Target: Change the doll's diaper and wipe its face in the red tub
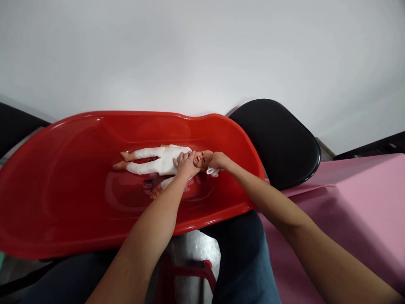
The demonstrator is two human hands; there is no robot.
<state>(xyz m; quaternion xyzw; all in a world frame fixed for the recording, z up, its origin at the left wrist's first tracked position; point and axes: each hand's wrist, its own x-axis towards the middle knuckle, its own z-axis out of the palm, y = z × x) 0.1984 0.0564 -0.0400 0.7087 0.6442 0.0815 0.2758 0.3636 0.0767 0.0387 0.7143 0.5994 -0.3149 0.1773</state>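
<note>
A baby doll [172, 159] in a white long-sleeved suit lies on its back in a red baby bathtub [79, 177], bare feet to the left and head to the right. Across its upper chest and neck rests my left hand [186, 164], fingers curved over the suit beside the chin and gripping the doll. My right hand [219, 161] is closed at the top of the doll's head, with a small white cloth [212, 171] bunched in it and a loose fold hanging below. The right fingertips are hidden from view.
Behind the tub's right end is a black chair seat [275, 143]. Pink cloth [357, 198] covers a surface at the right. The tub's near rim is close to my knees, with a red stool [193, 270] below. A pale wall [190, 55] stands behind.
</note>
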